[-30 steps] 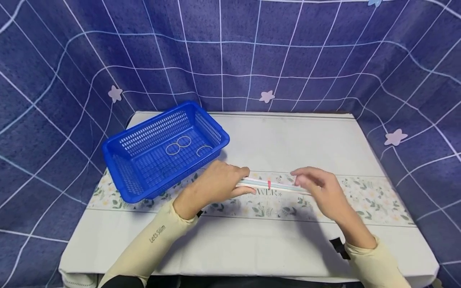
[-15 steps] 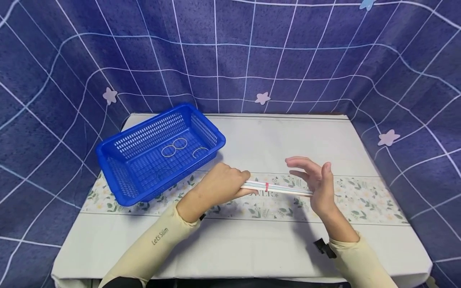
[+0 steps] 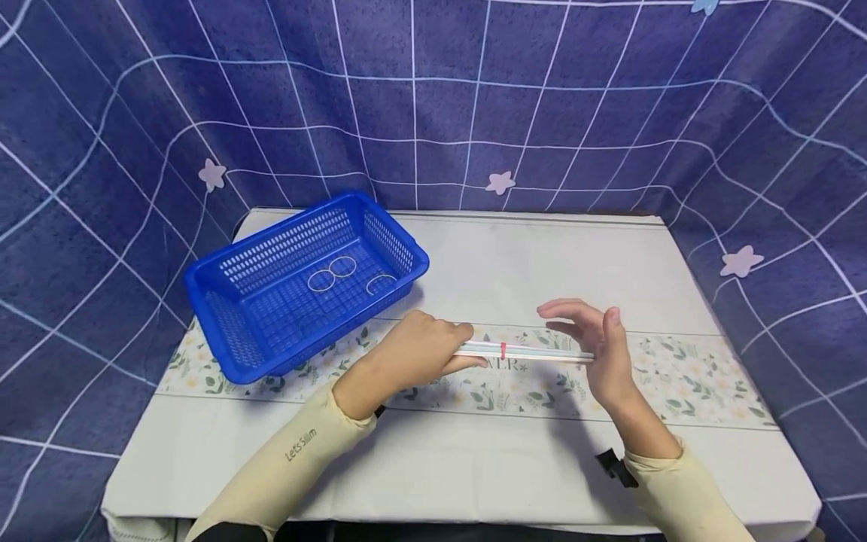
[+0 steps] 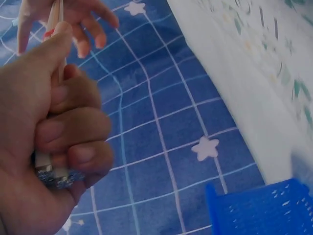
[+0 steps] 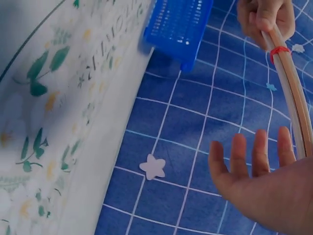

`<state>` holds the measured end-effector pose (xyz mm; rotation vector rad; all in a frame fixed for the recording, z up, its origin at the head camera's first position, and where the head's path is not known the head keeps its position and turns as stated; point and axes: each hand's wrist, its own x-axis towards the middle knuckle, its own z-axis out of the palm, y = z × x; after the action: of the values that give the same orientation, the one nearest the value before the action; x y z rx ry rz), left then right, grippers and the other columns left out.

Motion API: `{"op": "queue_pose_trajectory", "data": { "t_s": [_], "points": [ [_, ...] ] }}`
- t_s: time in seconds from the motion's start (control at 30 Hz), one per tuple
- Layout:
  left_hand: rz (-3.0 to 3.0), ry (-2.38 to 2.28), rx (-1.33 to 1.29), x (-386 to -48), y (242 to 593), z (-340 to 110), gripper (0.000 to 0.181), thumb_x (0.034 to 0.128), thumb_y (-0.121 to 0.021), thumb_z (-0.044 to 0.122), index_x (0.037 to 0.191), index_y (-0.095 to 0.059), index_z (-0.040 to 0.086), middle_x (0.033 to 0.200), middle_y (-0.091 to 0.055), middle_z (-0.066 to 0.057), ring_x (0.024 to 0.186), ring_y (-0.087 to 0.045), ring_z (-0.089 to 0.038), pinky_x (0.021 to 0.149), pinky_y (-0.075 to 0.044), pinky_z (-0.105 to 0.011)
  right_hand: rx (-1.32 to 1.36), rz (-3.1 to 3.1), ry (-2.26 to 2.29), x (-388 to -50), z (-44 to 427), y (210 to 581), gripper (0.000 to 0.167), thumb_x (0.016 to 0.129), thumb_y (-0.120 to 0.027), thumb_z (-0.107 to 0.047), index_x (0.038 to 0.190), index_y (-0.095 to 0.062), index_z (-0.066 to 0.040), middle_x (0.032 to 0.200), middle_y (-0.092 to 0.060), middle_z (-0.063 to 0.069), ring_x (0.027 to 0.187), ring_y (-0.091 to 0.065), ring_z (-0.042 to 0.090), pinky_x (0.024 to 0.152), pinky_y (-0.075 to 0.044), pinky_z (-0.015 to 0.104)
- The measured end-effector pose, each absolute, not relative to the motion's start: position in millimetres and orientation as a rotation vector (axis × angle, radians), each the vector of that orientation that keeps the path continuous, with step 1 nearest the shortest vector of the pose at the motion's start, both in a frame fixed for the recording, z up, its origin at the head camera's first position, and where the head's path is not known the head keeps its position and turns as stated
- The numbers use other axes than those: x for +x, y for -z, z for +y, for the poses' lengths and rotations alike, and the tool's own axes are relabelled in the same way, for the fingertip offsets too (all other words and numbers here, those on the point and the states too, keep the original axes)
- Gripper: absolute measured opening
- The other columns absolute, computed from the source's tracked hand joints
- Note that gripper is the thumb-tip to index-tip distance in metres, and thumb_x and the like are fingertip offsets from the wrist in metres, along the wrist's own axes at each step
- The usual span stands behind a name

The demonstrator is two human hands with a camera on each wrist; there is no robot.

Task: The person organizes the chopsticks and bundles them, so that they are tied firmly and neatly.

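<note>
A bundle of slim chopsticks (image 3: 542,354) is held roughly level above the table, bound near its middle by a red rubber band (image 3: 503,351). My left hand (image 3: 415,352) grips one end, its fingers curled round the sticks. In the left wrist view, patterned blue and silver chopstick ends (image 4: 57,177) poke out below the fist. At the other end, my right hand (image 3: 605,355) faces the tips with its palm, fingers spread and thumb raised. The tips reach the palm and appear to touch it.
To the left stands a blue plastic basket (image 3: 305,354) with several thin pale rings (image 3: 321,281), like rubber bands, on its floor. The white tablecloth (image 3: 528,263) has a floral strip across it. A blue gridded curtain (image 3: 447,113) encloses the back and sides.
My right hand has turned from bent fingers around the tips to an open palm against them. The bundle now lies slightly more level. My left hand keeps its grip.
</note>
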<state>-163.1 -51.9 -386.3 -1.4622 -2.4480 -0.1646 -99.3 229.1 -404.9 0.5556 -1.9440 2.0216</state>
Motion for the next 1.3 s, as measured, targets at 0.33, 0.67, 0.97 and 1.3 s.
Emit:
{"op": "queue_pose_trajectory", "data": {
  "t_s": [0.33,0.67,0.97,1.3],
  "points": [
    [-2.609,0.159,-1.431,-165.3,389.0,-56.6,0.044,0.0974,-0.064,0.062,0.09,-0.065,0.019,0.069,-0.066,0.005,0.054,-0.055,-0.013,0.051,-0.047,-0.036,0.312,-2.724,-1.532,-97.9,228.9,400.3,0.03,0.11,-0.055,-0.03,0.105,-0.075,-0.009,0.087,-0.071,0.0,0.066,-0.064,0.013,0.061,-0.054,0.028],
    [-3.025,0.343,-1.459,-173.4,410.6,-65.3,0.016,0.1,-0.061,0.03,0.111,-0.057,0.019,0.097,-0.069,0.007,0.081,-0.061,-0.013,0.077,-0.054,-0.038,0.683,-3.122,-0.894,-100.7,238.9,400.0,0.024,0.103,-0.065,-0.011,0.125,-0.074,-0.006,0.12,-0.078,0.009,0.109,-0.075,0.025,0.096,-0.059,0.049],
    [-3.063,0.207,-1.433,-181.1,434.8,-61.8,0.021,0.094,-0.08,0.029,0.1,-0.064,0.016,0.098,-0.063,-0.001,0.088,-0.061,-0.018,0.081,-0.053,-0.043,0.712,-3.14,-0.649,-114.0,220.2,423.6,0.014,0.094,-0.075,-0.003,0.106,-0.082,-0.007,0.092,-0.069,0.001,0.083,-0.064,0.014,0.078,-0.057,0.035],
    [-3.065,0.146,-1.388,-182.9,440.1,-63.7,0.019,0.0816,-0.09,0.026,0.089,-0.075,0.015,0.096,-0.073,-0.002,0.093,-0.072,-0.023,0.084,-0.055,-0.044,0.7,-3.142,-0.535,-123.2,209.9,445.2,0.014,0.091,-0.079,-0.004,0.103,-0.084,-0.01,0.094,-0.074,0.002,0.093,-0.076,0.028,0.086,-0.062,0.043]
  ]
}}
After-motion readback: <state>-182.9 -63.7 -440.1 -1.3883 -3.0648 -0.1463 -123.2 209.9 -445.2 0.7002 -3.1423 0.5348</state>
